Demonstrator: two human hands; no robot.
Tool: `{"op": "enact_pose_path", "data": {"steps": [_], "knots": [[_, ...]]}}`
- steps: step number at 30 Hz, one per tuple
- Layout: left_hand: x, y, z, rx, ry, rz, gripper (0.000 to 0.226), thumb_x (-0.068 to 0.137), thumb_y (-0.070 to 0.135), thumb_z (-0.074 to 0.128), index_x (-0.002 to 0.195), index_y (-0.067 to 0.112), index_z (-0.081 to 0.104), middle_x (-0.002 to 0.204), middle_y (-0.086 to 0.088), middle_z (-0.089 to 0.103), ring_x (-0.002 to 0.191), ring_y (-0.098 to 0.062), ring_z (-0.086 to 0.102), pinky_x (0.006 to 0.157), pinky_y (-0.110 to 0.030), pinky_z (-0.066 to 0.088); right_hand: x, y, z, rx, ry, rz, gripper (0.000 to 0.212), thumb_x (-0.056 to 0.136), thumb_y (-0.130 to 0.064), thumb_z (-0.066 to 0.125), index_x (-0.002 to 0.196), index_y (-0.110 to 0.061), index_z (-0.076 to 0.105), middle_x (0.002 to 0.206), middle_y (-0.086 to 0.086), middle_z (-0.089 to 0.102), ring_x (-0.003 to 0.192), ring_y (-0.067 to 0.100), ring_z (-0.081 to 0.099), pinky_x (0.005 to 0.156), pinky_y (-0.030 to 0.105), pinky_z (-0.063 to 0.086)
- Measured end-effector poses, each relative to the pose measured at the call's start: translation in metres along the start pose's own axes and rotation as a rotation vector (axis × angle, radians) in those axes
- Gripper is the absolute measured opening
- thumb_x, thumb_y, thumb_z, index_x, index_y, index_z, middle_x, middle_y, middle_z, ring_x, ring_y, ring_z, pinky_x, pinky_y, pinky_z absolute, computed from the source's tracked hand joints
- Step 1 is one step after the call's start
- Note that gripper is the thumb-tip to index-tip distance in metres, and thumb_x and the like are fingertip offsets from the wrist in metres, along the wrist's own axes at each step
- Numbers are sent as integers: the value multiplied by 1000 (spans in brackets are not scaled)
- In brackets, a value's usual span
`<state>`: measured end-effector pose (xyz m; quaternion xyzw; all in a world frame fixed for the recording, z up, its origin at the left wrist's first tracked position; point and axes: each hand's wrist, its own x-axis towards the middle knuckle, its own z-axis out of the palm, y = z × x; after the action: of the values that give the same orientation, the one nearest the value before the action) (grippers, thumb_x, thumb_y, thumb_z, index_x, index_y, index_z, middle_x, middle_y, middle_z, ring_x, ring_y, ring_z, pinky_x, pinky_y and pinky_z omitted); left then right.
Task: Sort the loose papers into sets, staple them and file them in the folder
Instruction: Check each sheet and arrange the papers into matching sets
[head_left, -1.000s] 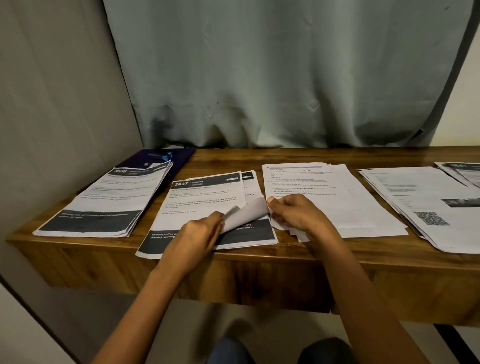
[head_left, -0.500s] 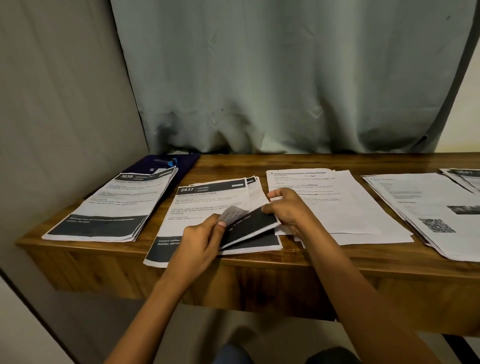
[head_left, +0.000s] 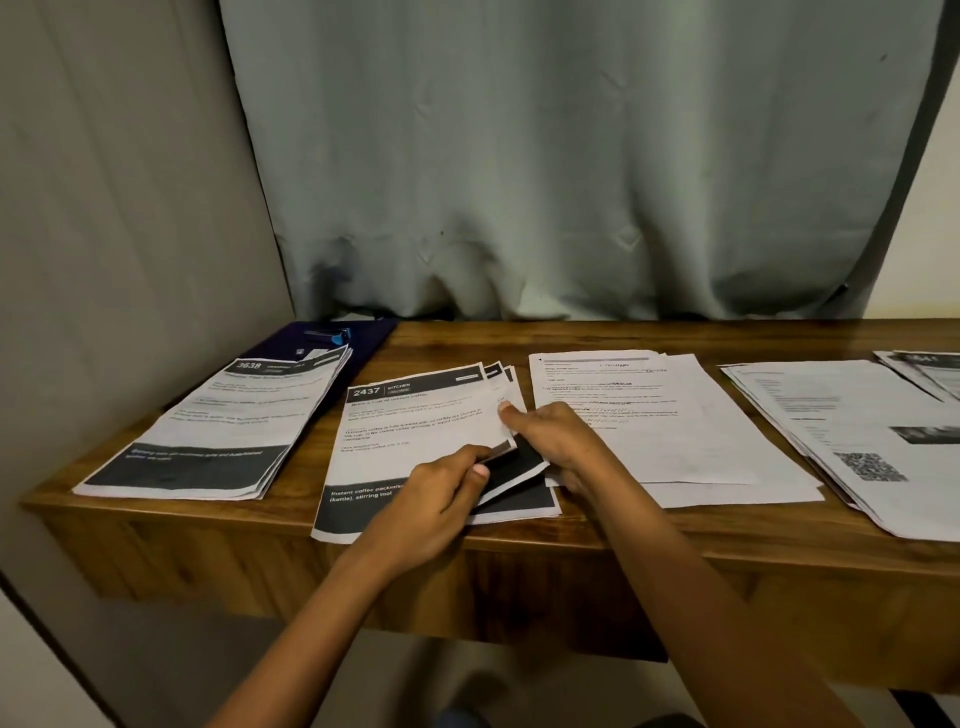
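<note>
A stack of printed sheets headed "2437 KITCHEN" (head_left: 415, 421) lies at the middle of the wooden desk (head_left: 675, 540). My left hand (head_left: 441, 499) pinches the lifted lower right corners of its top sheets. My right hand (head_left: 561, 441) grips the same sheets at their right edge, thumb on top. A second stack headed "3638" (head_left: 218, 421) lies to the left, partly over a dark blue folder (head_left: 363, 338). A blue stapler (head_left: 327, 335) rests on the folder at the back.
A pile of plain text pages (head_left: 665, 415) lies just right of my right hand. Further right is a stack with a QR code (head_left: 841, 431), and another sheet (head_left: 930, 369) at the far right edge. A grey curtain (head_left: 545, 182) hangs behind the desk.
The curled corner of the top sheets has been pressed lower toward the stack. My right hand moved up along the sheets' right edge. The camera view shifted slightly.
</note>
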<state>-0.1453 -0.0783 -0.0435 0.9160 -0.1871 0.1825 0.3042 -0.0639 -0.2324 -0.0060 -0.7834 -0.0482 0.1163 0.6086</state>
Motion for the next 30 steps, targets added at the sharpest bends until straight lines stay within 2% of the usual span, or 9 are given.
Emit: {"op": "enact_pose_path", "data": {"steps": [3,6,9,11,17,21,25,27,30], "knots": [[-1,1,-2,-52,-5,-32,44,97,55,32,120,26,57,98,9,66,88,1,58,71,-14,44,1,1,2,-121,-59,-55,18,84,-18,71,97,-9,64,97,1,70,83,16,65,69,30,53],[8,1,-13,-121,36,-141,48,92,58,31,115,27,60,100,6,68,89,3,59,74,-14,44,1,2,4,-194,-35,-113,40,78,-3,72,116,-8,63,112,7,69,96,23,66,79,33,57],[30,-3,-22,-209,124,-345,69,81,69,25,122,24,59,120,-2,64,107,-15,59,96,-36,47,-9,1,7,-307,11,-228,47,83,-1,66,127,-14,58,122,4,64,106,22,61,74,23,49],[47,-2,-24,-259,172,-472,73,83,71,26,124,19,58,122,-5,61,110,-21,56,98,-43,46,-18,-1,11,-387,19,-317,46,87,-2,61,131,-15,55,127,4,61,113,20,57,79,22,44],[73,-7,-8,-241,314,-620,44,92,51,51,90,8,61,81,-2,60,82,-19,57,64,-30,40,-34,1,23,-499,-76,-446,53,92,3,51,140,-20,47,134,3,55,119,19,53,93,19,40],[69,-20,7,-252,380,-649,15,92,19,54,99,6,60,93,-8,63,86,-25,59,67,-28,38,-27,0,18,-490,-170,-413,36,94,-18,57,129,-21,59,126,-1,60,108,12,57,86,20,42],[62,-21,13,-300,405,-602,16,94,20,54,103,8,61,96,-6,65,86,-20,59,68,-28,39,9,-8,0,-316,-24,-281,33,90,-41,61,109,-15,70,110,1,69,100,14,62,90,29,46],[60,-23,16,-322,407,-579,15,94,23,54,100,11,61,96,-6,67,86,-20,61,68,-29,44,28,-8,-5,-487,105,-223,38,90,-43,59,108,-11,67,109,6,67,105,23,59,86,32,44],[60,-28,19,-343,427,-587,18,93,26,56,96,10,63,93,-10,69,85,-24,63,78,-39,51,43,-3,-3,-661,82,-157,35,85,-39,64,111,-16,65,112,4,67,107,28,58,86,34,47]]}}
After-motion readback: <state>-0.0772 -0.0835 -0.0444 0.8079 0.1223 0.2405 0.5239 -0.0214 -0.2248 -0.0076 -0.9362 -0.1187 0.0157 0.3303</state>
